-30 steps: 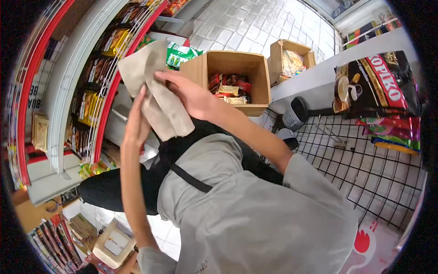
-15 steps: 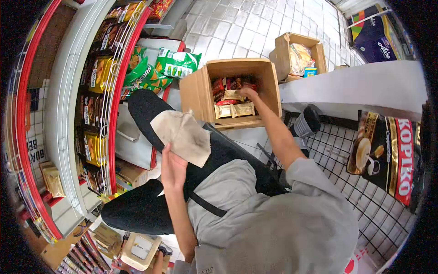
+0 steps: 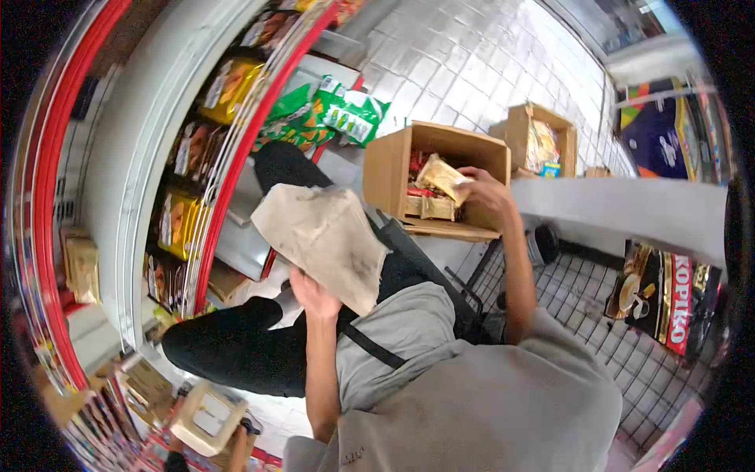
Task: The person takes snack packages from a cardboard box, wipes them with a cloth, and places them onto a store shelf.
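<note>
My left hand (image 3: 314, 295) grips the lower edge of a beige, grey-smudged cloth (image 3: 322, 236), which spreads over my knee. My right hand (image 3: 486, 190) is at the right side of an open cardboard box (image 3: 387, 169), with its fingers closed on a gold snack packet (image 3: 442, 176). The packet is tilted, above the other contents. Below it in the box lie another gold packet (image 3: 429, 206) and several red and dark packets (image 3: 419, 163), partly hidden.
To the left rises a red-edged shelf rack (image 3: 263, 102) with yellow and brown packs. Green snack bags (image 3: 350, 116) lie beyond my knee. A smaller box (image 3: 521, 130) stands behind. Right are a white ledge (image 3: 621, 212) and a Kopiko bag (image 3: 657, 299). Another person's hands (image 3: 236, 452) show lower left.
My right hand has lifted a gold packet from the box's contents and drawn back to the right. My left hand still holds the cloth. The whole view has shifted and tilted.
</note>
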The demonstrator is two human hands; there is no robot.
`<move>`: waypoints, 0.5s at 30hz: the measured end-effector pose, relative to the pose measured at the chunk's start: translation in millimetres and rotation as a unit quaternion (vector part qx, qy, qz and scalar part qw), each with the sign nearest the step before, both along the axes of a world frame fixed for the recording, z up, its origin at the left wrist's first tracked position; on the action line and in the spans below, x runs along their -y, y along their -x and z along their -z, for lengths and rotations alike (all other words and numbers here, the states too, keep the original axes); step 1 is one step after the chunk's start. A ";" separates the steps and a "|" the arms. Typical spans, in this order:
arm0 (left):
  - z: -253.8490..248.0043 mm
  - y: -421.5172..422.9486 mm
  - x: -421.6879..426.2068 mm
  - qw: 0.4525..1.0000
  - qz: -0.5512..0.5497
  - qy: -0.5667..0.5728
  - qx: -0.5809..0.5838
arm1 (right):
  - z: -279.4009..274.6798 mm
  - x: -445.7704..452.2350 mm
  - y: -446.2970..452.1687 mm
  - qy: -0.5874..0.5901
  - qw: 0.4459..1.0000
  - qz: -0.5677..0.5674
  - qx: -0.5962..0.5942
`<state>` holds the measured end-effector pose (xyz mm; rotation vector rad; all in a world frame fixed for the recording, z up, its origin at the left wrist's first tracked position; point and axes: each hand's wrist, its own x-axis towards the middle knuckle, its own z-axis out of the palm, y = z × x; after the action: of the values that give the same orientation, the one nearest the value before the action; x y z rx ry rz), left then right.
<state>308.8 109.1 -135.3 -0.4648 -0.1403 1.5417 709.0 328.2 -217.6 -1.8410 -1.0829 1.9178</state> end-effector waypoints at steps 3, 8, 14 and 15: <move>10.0 1.8 9.0 0.974 -0.051 -0.042 -0.217 | -95.6 8.1 29.4 -0.119 0.983 -0.078 -0.114; -23.4 17.4 -1.1 0.865 0.113 0.114 -0.476 | -232.8 60.4 165.0 -0.233 0.938 -0.207 -0.152; -40.5 21.8 11.5 0.881 0.002 0.136 -0.453 | -243.1 153.0 293.5 -0.396 0.873 -0.284 0.007; -43.2 25.9 15.2 0.825 -0.003 0.158 -0.543 | -240.1 162.5 302.3 -0.409 0.871 -0.271 0.019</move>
<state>282.9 93.8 -92.1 0.2206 1.0148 1.6294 406.8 165.7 22.5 -1.1498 -2.1665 1.2600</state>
